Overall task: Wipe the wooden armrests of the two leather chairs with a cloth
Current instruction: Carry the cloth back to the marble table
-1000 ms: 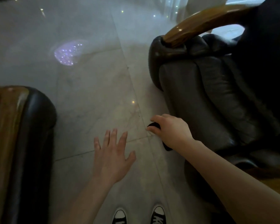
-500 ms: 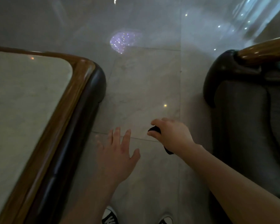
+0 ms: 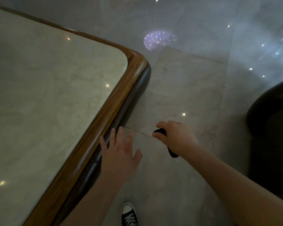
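My right hand [image 3: 176,137] is closed around a dark cloth [image 3: 160,132] that pokes out in front of and below the fist, held over the floor. My left hand [image 3: 118,154] is flat with fingers spread, empty, hovering just beside the dark padded edge of the table. One dark leather chair [image 3: 271,128] shows only as a rounded corner at the right edge. No wooden armrest is in view.
A marble-topped table with a wooden rim [image 3: 114,101] and dark leather edging fills the left half. The polished marble floor [image 3: 186,88] reflects ceiling lights. One black and white sneaker [image 3: 129,214] shows at the bottom.
The view has swung left: the chair and its wooden armrest slid out to the right and the table came to fill the left. Both hands kept their pose, cloth still gripped.
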### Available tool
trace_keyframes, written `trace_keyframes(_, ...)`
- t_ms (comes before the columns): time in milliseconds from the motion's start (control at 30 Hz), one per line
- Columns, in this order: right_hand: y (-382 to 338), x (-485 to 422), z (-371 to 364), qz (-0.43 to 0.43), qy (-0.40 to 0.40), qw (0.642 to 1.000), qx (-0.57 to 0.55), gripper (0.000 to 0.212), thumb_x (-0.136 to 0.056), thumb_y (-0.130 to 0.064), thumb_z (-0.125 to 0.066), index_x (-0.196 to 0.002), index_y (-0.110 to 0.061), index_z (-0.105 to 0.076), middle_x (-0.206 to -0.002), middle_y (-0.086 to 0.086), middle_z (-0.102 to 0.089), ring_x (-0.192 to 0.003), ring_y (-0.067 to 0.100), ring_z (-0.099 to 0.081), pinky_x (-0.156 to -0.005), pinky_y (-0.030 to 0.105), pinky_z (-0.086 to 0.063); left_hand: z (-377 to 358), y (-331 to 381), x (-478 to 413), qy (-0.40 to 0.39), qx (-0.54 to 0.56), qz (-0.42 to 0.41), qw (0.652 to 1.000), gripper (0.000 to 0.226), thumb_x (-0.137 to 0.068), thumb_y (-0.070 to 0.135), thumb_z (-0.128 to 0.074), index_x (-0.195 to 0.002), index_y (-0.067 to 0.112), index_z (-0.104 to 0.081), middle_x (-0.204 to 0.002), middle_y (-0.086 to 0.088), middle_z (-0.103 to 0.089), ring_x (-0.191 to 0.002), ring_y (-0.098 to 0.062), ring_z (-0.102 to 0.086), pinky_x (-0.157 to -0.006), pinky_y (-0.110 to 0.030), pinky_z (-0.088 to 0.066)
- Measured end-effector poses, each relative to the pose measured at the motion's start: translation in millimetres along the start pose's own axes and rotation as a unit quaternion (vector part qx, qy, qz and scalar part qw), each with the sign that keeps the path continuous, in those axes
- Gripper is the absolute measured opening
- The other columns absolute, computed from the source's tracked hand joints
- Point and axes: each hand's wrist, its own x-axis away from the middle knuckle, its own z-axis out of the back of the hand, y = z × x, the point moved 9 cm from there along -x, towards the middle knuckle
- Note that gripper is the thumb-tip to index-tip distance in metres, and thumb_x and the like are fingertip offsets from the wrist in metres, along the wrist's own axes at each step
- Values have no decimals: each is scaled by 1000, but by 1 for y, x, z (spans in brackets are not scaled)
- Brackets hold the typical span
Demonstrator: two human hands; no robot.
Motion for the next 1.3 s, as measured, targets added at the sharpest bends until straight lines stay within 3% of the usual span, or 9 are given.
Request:
trace_keyframes(300, -101, -61, -44, 76, -52, 996, -13, 37, -93, -56, -58, -118, -30, -66, -107, 0, -69, -97, 23, -65, -78, 36, -51, -7, -109, -9, -11, 10, 91, 996, 77, -86, 65, -18, -154, 29, -15, -163, -11, -15, -151, -33, -3, -116, -64, -1)
trace_keyframes(500, -133, -102, -78, 132, -119, 984, 2, 43, -94, -59, -54, -117, -25, -65, -106, 3, -67, -95, 24, -65, -81, 41, -55, -23, -147, -17, -20, 1, 143, 990, 72, -89, 64, -23, -149, 27, -29, -158, -14, -30, -148, -37, -18, -114, -66, -11)
trace_keyframes(633, -152, -131, -89, 162, -149, 975, 20, 44, -94, -63, -49, -114, -27, -63, -96, 1, -62, -86, 24, -63, -76, 42, -56, -25, -173, -26, -37, -10, 183, 982, 80, -85, 66, -9, -153, 26, -21, -162, -12, -19, -150, -36, -8, -115, -65, -9)
trace_keyframes(700, -163, -145, -93, 179, -155, 971, 21, 41, -94, -63, -49, -103, -27, -63, -84, -6, -56, -77, 20, -60, -69, 41, -56, -27, -186, -35, -37, -9, 199, 979, 80, -86, 66, -9, -154, 26, -17, -163, -11, -15, -150, -36, -5, -116, -64, -8)
trace_keyframes(767, -174, -157, -97, 191, -157, 969, 22, 41, -94, -65, -47, -99, -27, -63, -81, -7, -57, -75, 18, -60, -67, 40, -56, -30, -198, -45, -37, -9, 209, 977, 75, -90, 64, -17, -155, 26, -13, -163, -11, -12, -150, -36, -2, -116, -64, -8)
trace_keyframes(833, -183, -170, -102, 195, -157, 968, 19, 45, -93, -67, -46, -106, -28, -65, -91, -4, -62, -82, 19, -62, -70, 41, -57, -35, -210, -56, -38, 0, 210, 977, 74, -91, 63, -21, -155, 26, -10, -164, -11, -9, -150, -36, 0, -116, -64, -7)
trace_keyframes(1100, -207, -235, -145, 166, -154, 974, 27, 46, -93, -61, -54, -121, -26, -62, -107, 4, -63, -92, 25, -63, -71, 41, -56, -83, -279, -116, -67, 13, 212, 975, 82, -82, 64, 2, -154, 26, -6, -164, -12, -8, -150, -35, 0, -116, -62, -5)
trace_keyframes(1300, -229, -299, -160, 152, -74, 985, -28, 42, -94, -57, -54, -121, -26, -63, -108, 4, -60, -93, 24, -61, -75, 39, -54, -117, -333, -174, -37, -13, 204, 978, 79, -86, 66, 0, -154, 27, -2, -164, -14, -4, -149, -40, 1, -112, -69, -9)
